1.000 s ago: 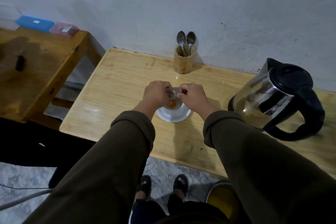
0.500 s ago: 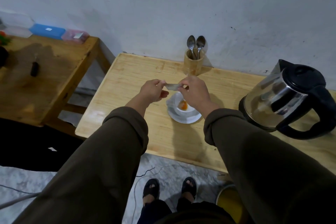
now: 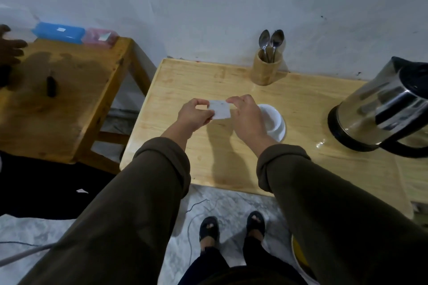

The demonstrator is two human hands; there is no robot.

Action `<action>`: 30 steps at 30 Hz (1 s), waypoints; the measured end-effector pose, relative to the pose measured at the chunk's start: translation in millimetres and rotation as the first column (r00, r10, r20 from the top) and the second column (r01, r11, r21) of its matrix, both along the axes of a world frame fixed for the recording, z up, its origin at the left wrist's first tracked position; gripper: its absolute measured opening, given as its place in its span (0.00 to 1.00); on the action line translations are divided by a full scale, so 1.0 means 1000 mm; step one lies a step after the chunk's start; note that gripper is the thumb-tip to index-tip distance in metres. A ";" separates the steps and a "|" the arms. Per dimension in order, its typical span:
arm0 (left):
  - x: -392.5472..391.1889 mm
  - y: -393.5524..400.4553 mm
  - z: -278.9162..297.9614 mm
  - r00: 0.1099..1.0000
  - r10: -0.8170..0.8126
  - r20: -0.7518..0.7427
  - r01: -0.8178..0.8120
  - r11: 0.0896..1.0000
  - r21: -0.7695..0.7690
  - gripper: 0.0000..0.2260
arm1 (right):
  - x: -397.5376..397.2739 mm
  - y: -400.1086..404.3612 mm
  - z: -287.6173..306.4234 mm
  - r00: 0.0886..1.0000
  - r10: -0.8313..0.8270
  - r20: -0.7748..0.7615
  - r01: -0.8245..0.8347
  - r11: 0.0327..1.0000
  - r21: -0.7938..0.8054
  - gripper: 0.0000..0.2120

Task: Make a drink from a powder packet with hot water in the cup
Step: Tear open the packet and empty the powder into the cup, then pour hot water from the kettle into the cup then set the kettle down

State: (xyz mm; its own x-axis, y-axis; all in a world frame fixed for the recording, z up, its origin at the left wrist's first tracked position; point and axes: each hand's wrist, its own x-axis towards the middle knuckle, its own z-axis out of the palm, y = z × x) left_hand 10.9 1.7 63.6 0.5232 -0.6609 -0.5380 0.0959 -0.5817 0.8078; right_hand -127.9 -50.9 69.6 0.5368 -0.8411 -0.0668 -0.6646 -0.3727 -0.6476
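Note:
Both my hands hold a small silvery powder packet (image 3: 220, 110) above the light wooden table (image 3: 208, 164). My left hand (image 3: 194, 116) pinches its left edge and my right hand (image 3: 246, 116) pinches its top right corner. The packet is to the left of the white cup (image 3: 271, 118), which stands on a white saucer (image 3: 281, 132). My right hand hides the cup's left side and its inside. A steel kettle (image 3: 379, 109) with a black lid and handle stands at the right of the table.
A wooden holder (image 3: 266, 69) with two spoons (image 3: 270, 41) stands at the back by the wall. A darker side table (image 3: 60, 99) on the left carries a blue box (image 3: 58, 32), a pink box (image 3: 99, 37) and a small dark object (image 3: 51, 83). Another person's hand (image 3: 10, 46) shows at the far left.
The packet was held right over the cup, where orange powder showed. Both hands have since carried it to the left, away from the cup, and the packet now faces flat toward me.

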 end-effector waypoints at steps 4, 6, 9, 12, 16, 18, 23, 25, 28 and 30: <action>0.003 0.004 -0.015 0.991 -0.071 0.109 0.068 0.997 0.032 0.16 | 0.011 0.017 -0.013 0.995 -0.037 -0.087 0.040 0.998 0.040 0.17; 0.004 0.005 -0.022 0.978 -0.123 0.166 0.115 0.992 0.054 0.16 | 0.014 0.023 -0.024 0.989 -0.092 -0.117 0.102 0.991 0.083 0.14; 0.004 0.007 -0.033 0.944 -0.191 0.270 0.171 0.980 0.098 0.15 | 0.017 0.029 -0.036 0.977 -0.179 -0.114 0.196 0.968 0.159 0.11; 0.002 0.006 -0.044 0.917 -0.240 0.319 0.204 0.968 0.142 0.15 | 0.017 0.034 -0.046 0.972 -0.150 -0.178 0.176 0.974 0.143 0.11; -0.002 0.006 -0.057 0.826 -0.362 0.432 0.292 0.930 0.222 0.12 | 0.018 0.036 -0.055 0.964 -0.085 -0.253 0.144 0.964 0.222 0.08; -0.005 0.008 -0.064 0.765 -0.432 0.477 0.341 0.901 0.270 0.10 | 0.019 0.037 -0.056 0.957 -0.039 -0.288 0.112 0.964 0.241 0.08; -0.009 0.016 -0.076 0.703 -0.479 0.525 0.369 0.878 0.306 0.10 | 0.017 0.040 -0.055 0.950 0.041 -0.309 0.032 0.973 0.229 0.12; -0.010 0.017 -0.076 0.723 -0.473 0.504 0.364 0.881 0.303 0.12 | 0.015 0.041 -0.054 0.944 0.047 -0.327 0.030 0.973 0.227 0.11; -0.012 0.017 -0.073 0.733 -0.473 0.488 0.369 0.880 0.299 0.14 | 0.011 0.042 -0.051 0.949 0.033 -0.314 0.045 0.970 0.239 0.12; -0.015 0.018 -0.068 0.748 -0.450 0.488 0.348 0.892 0.288 0.15 | 0.009 0.043 -0.045 0.959 0.000 -0.284 0.074 0.965 0.250 0.17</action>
